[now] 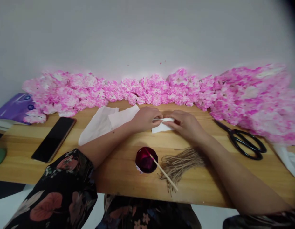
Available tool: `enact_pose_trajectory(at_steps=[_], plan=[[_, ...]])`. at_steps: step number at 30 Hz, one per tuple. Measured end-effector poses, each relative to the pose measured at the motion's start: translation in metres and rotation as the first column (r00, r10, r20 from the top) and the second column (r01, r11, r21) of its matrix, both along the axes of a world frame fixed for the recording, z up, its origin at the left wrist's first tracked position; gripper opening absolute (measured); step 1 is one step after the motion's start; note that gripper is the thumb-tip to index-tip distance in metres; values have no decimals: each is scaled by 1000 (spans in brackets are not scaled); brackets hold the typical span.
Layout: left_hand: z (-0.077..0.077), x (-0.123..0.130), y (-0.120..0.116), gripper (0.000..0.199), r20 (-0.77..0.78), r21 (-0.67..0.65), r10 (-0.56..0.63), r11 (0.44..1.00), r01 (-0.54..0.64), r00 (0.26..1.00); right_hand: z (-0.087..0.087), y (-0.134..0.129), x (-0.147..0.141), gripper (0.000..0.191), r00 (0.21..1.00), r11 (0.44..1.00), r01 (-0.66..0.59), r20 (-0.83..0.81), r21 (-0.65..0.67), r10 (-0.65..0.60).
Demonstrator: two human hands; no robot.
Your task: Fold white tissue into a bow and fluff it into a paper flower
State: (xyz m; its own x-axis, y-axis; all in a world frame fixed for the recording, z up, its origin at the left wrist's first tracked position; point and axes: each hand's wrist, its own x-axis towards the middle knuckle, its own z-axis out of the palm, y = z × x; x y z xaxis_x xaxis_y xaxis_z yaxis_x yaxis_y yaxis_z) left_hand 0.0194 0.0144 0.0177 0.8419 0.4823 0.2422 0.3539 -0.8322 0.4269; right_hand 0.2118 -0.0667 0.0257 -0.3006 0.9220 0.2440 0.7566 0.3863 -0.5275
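Note:
Both my hands meet at the middle of the wooden table over a small piece of white tissue paper. Its upper part is folded or rolled into a narrow strip. My left hand pinches the strip's left end between thumb and fingers. At the other end, my right hand pinches it the same way. Larger white tissue sheets lie flat beside and under my left wrist. Nearer me stands a small bowl of dark magenta liquid, with a thin wooden stick leaning out of it.
A bundle of thin brown strings or wires lies by the bowl. Black scissors rest at right, a phone at left. Pink-and-white paper flowers line the wall. A purple package sits at far left.

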Motion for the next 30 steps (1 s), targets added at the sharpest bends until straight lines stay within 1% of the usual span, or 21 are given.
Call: enact_pose_trajectory(at_steps=[2, 4, 5, 7, 8, 10, 12, 16, 19, 22, 24, 27, 29, 30], plan=[[1, -2, 2, 17, 15, 2, -27, 1000, 27, 1000, -2, 1, 1, 23, 1000, 1000, 5, -15, 1, -5], [1, -5, 6, 21, 27, -42, -32, 999, 33, 999, -5, 3, 6, 22, 996, 999, 33, -81, -27, -35], [1, -7, 9, 24, 45, -87, -13, 996, 17, 999, -6, 4, 9, 21, 989, 997, 59, -129, -48, -65], [0, -11, 15, 36, 121, -202, 85, 977, -60, 989, -9, 6, 17, 21, 964, 988, 129, -222, -86, -145], [0, -12, 18, 42, 165, -238, 115, 968, -74, 980, -11, 7, 20, 22, 949, 981, 163, -257, -104, -185], [-1, -13, 20, 47, 228, -265, 124, 962, -61, 966, -12, 9, 24, 24, 921, 970, 209, -307, -127, -239], [0, -12, 18, 45, 255, -273, 110, 961, -37, 961, -12, 10, 25, 26, 908, 966, 211, -336, -147, -249], [4, -9, 9, 35, 276, -289, 104, 957, -21, 956, -9, 7, 20, 27, 905, 969, 173, -359, -178, -228], [10, -7, 5, 29, 267, -259, 98, 966, -26, 959, -6, 5, 17, 26, 904, 967, 164, -364, -194, -226], [10, -7, 4, 23, 249, -225, 106, 973, -49, 963, -5, 4, 15, 25, 903, 967, 154, -368, -202, -221], [7, -7, 5, 17, 248, -229, 140, 970, -82, 959, -5, 4, 15, 25, 903, 969, 140, -375, -204, -210], [1, -9, 7, 11, 236, -299, 219, 943, -144, 947, -5, 3, 14, 25, 908, 971, 124, -371, -207, -195], [1, -11, 9, 12, 222, -345, 247, 925, -161, 943, -4, 3, 14, 25, 912, 971, 125, -362, -204, -193], [2, -11, 9, 14, 226, -343, 251, 925, -165, 941, -4, 3, 14, 25, 914, 971, 129, -356, -202, -196]])
